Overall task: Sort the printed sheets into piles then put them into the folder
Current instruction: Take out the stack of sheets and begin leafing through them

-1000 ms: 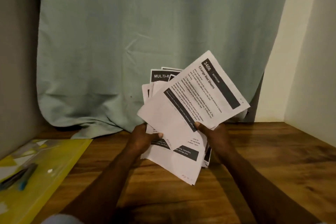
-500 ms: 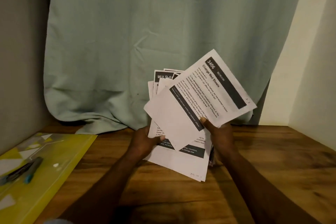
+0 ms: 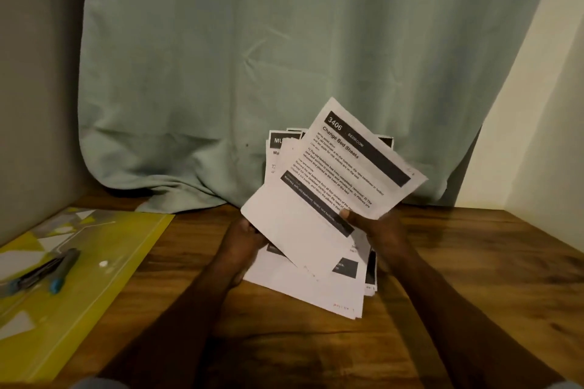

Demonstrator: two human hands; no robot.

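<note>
Nearest, two bare forearms reach out over the brown wood-grain table (image 3: 458, 278), which carries no sorted pile anywhere in view. At the near left a flat yellow plastic folder (image 3: 104, 262) lies on the table, well apart from the hands, with dark pens with blue caps (image 3: 60, 265) resting on top of it; whether it already holds any paper cannot be told. In the middle, a loose, fanned stack of white printed sheets (image 3: 303, 287) with black header bars is held up on a slant, its lowest corner close to the table, though contact cannot be judged. The left hand (image 3: 243, 240) grips the stack at its left edge, fingers curled round it. The right hand (image 3: 376, 227) pinches the top sheet (image 3: 331, 186), headed "3406 Bedroom, Change Bed Sheets", thumb pressed on its printed face and fingers hidden behind, with the page angled away from the rest. Farther back hangs a pale green fabric curtain (image 3: 284, 57), bunched where it meets the table, beside a cream wall (image 3: 543, 104) on the right. The sorting looks barely begun: every sheet is in hand, the piles are yet to be laid out, and filling the folder remains, which will likely mean clearing the pens first.
</note>
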